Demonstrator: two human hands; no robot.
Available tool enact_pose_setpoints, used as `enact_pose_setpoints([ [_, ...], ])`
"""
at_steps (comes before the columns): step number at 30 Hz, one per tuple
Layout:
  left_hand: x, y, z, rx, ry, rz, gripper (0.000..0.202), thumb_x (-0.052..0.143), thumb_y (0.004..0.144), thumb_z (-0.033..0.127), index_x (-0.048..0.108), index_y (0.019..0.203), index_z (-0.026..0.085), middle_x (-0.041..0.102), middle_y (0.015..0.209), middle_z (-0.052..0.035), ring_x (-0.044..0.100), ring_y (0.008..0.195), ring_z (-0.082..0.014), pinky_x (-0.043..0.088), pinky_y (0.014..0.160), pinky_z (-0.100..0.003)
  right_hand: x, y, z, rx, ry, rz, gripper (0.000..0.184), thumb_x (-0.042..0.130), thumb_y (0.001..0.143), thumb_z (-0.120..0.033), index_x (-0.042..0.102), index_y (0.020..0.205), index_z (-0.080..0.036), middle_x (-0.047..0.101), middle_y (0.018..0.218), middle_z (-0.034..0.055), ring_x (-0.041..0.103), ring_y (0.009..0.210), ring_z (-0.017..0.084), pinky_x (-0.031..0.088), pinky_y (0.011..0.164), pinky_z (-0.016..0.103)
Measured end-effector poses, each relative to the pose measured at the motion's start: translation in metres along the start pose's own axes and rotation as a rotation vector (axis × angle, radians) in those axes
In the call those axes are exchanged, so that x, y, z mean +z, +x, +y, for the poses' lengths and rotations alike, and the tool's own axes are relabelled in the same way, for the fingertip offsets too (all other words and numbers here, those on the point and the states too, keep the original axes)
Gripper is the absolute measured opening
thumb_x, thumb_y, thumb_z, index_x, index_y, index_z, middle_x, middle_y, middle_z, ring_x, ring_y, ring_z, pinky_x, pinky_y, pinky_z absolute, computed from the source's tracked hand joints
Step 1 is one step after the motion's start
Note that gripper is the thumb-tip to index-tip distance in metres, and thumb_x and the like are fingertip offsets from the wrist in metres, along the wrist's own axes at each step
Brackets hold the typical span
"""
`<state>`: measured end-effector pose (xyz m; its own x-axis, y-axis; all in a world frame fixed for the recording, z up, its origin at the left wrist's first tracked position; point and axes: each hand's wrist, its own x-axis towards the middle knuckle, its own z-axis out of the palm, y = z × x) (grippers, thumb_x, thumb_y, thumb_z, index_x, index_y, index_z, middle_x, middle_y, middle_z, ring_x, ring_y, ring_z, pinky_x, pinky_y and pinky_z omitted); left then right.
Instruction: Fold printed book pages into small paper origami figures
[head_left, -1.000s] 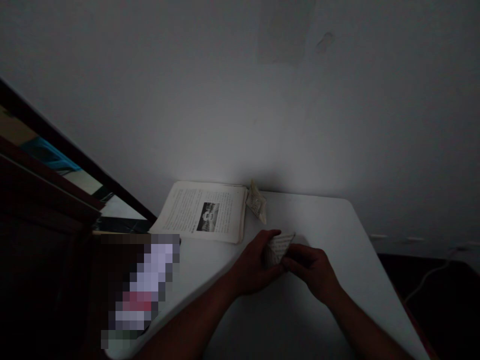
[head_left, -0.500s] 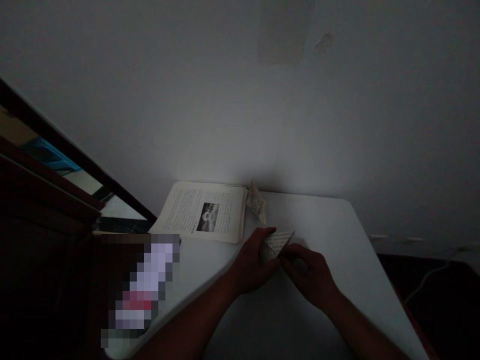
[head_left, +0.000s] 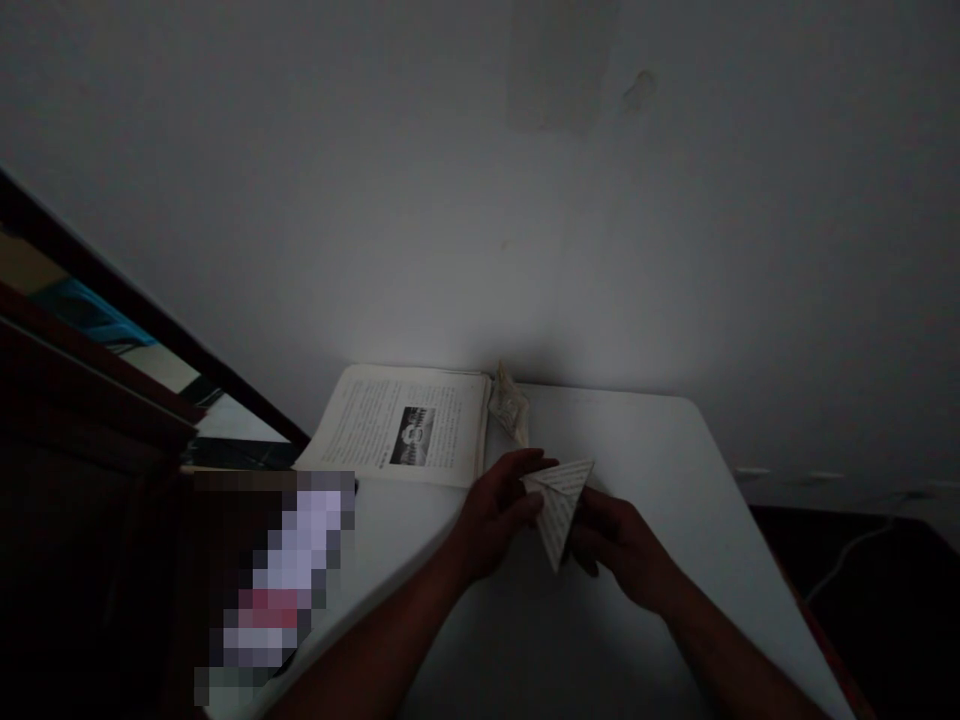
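Observation:
A folded piece of printed paper, roughly triangular with one point downward, is held over the white table. My left hand grips it at its left side, thumb on the front face and fingers behind. At the right edge, my right hand is curled against the same paper, its fingertips partly hidden behind it. Beyond my hands, a folded paper boat rests on the table beside an open book.
The open book, with text and a dark picture, lies at the table's back left. A blurred-out object is at the left edge. A plain wall rises behind the white table. A pale cable runs at right.
The folded paper has been turned and now shows a larger triangle pointing down. My left thumb has shifted onto its face, and my right hand has moved from its lower corner to its right edge.

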<state>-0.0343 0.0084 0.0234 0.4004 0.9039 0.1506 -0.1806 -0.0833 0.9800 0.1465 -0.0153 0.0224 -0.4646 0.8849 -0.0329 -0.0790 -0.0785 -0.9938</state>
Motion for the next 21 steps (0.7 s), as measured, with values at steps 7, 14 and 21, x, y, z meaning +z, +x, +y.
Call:
enact_pose_setpoints([
  [7, -0.003, 0.007, 0.001, -0.077, -0.102, 0.039, 0.032, 0.059, 0.082, 0.029, 0.064, 0.109, 0.014, 0.068, 0.085, -0.0092, 0.058, 0.066, -0.0143, 0.047, 0.062, -0.026, 0.000, 0.001, 0.002, 0.046, 0.446, -0.030, 0.031, 0.063, 0.076, -0.027, 0.059, 0.104, -0.014, 0.057, 0.065, 0.0000, 0.049, 0.042, 0.007, 0.035, 0.035, 0.017],
  [14, 0.000, 0.007, 0.004, -0.128, -0.099, 0.057, 0.029, 0.066, 0.076, 0.027, 0.069, 0.102, 0.015, 0.069, 0.078, -0.0071, 0.057, 0.062, -0.0126, 0.047, 0.062, -0.025, 0.002, -0.006, 0.008, 0.130, 0.456, -0.191, 0.054, 0.066, 0.073, -0.021, 0.043, 0.121, -0.011, 0.068, 0.061, 0.0063, 0.058, 0.042, 0.013, 0.041, 0.034, 0.018],
  [21, 0.000, 0.009, 0.007, -0.176, -0.086, 0.077, 0.025, 0.070, 0.071, 0.025, 0.072, 0.093, 0.016, 0.071, 0.077, -0.0066, 0.061, 0.064, -0.0133, 0.048, 0.063, -0.023, -0.001, -0.009, 0.008, 0.147, 0.441, -0.271, 0.076, 0.064, 0.076, -0.028, 0.020, 0.135, -0.013, 0.068, 0.059, 0.0049, 0.057, 0.038, 0.013, 0.040, 0.034, 0.018],
])
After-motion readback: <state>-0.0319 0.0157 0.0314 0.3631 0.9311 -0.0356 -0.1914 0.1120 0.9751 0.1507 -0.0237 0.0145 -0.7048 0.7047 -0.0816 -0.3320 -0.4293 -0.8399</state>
